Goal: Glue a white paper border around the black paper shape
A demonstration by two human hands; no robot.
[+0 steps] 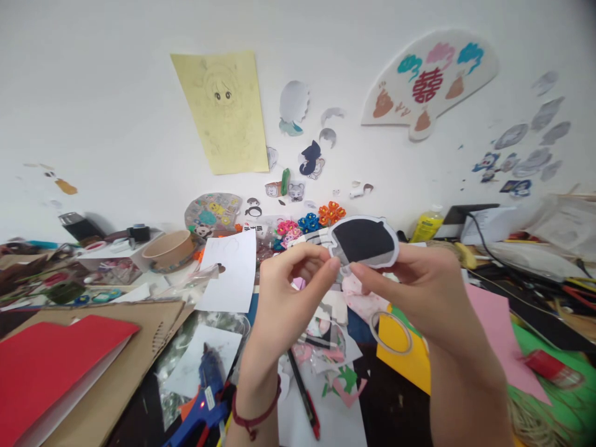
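Between my two hands, raised above the cluttered table, is a paper cutout (pixel 365 239) with a large black patch, a grey part and a white border. My left hand (pixel 298 282) pinches its left edge between thumb and fingers; a red cord bracelet circles that wrist. On the other side, my right hand (pixel 410 279) grips the lower right edge, thumb in front and fingers behind. Below them lie paper scraps (pixel 326 347) and a black and red pen (pixel 303 391) on white paper. A roll of tape (pixel 391 332) rests on yellow paper near my right hand.
A blue glue gun (pixel 209 391) with a lit red light lies at the lower left, beside red card (pixel 60 366) on cardboard. Pink paper (pixel 507 335) and a green sheet are at right. Pipe-cleaner flowers (pixel 310 223) and a yellow bottle (pixel 427 225) stand against the wall.
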